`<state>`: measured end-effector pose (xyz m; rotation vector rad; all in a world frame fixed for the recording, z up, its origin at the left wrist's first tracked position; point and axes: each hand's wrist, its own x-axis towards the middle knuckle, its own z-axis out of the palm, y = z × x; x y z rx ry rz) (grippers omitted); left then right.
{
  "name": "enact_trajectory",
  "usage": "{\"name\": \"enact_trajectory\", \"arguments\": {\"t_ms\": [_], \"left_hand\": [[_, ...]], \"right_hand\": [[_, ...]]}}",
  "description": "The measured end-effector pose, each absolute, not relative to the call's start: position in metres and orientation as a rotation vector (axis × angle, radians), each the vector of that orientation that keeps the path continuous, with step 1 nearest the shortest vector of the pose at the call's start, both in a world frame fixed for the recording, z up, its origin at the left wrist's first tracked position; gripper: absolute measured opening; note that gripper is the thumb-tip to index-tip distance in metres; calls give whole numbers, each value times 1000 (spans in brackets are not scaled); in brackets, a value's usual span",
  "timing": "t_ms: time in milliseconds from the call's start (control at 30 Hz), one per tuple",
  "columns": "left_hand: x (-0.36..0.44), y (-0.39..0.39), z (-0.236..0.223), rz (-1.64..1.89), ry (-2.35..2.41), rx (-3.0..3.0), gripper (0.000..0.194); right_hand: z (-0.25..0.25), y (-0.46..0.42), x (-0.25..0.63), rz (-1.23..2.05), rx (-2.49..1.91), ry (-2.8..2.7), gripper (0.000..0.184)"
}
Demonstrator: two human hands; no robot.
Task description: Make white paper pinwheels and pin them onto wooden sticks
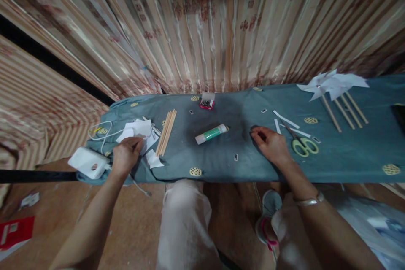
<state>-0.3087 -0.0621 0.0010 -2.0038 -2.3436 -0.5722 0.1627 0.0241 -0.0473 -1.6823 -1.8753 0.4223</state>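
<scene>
My left hand (125, 155) is over a small pile of white paper pieces (139, 128) at the table's left end. Its thumb and fingers are pinched together; whatever is between them is hidden. My right hand (270, 143) rests on the teal cloth, its fingers loosely curled in and nothing visible in them. Just right of it lie scissors (302, 143) with green handles and several white paper strips (286, 119). A glue stick (211, 133) with a green label lies between my hands. Several wooden sticks (166, 133) lie side by side near the paper pile.
An open red box (206, 102) of small metal pieces stands at the back. Paper pinwheels (335, 84) on sticks lie at the right. A white power bank (89, 162) and cable (106, 135) sit at the left edge. Curtains (202, 29) hang behind the cloth-covered table (221, 168).
</scene>
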Motion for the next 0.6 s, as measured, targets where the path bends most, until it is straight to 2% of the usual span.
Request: {"name": "enact_trajectory", "arguments": {"t_ms": [267, 600], "left_hand": [[-305, -64, 2, -759, -2434, -1878, 33], [-306, -70, 6, -913, -2510, -1841, 36]], "right_hand": [[-46, 25, 163, 422, -1668, -1898, 26], [-44, 24, 162, 432, -1683, -1897, 26]]}}
